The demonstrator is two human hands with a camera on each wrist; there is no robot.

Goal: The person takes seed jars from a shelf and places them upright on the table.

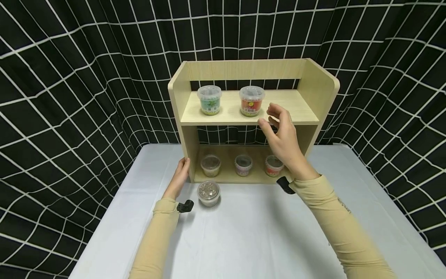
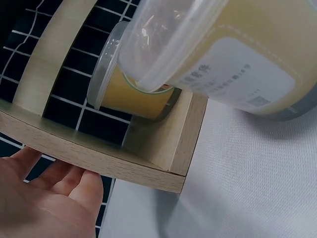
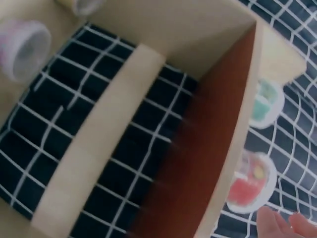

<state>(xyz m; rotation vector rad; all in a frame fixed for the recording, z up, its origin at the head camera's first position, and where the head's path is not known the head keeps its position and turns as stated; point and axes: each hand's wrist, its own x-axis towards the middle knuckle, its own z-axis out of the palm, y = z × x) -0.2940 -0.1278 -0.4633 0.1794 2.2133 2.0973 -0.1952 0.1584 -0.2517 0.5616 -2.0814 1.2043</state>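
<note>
My left hand (image 1: pixel 178 177) rests against the outer side of the wooden shelf's left panel (image 1: pixel 184 133); in the left wrist view its fingers (image 2: pixel 86 191) touch that panel from outside. Just right of a clear-lidded tub with a red flower label (image 1: pixel 251 104) is my right hand (image 1: pixel 285 141), thumb and fingers loosely curved and apart, holding nothing. A tub with a green label (image 1: pixel 210 104) stands to the left on the same upper board (image 1: pixel 289 104). In the right wrist view only the fingertips (image 3: pixel 270 225) show, beside the red-labelled tub.
Three lidded tubs stand on the lower board: a pale one (image 1: pixel 210 166), a pinkish one (image 1: pixel 243 165) and a red-labelled one (image 1: pixel 273 166). Another pale tub (image 1: pixel 208 193) sits on the white tablecloth (image 1: pixel 237 232) in front. Black gridded cloth (image 1: pixel 87 97) surrounds the table.
</note>
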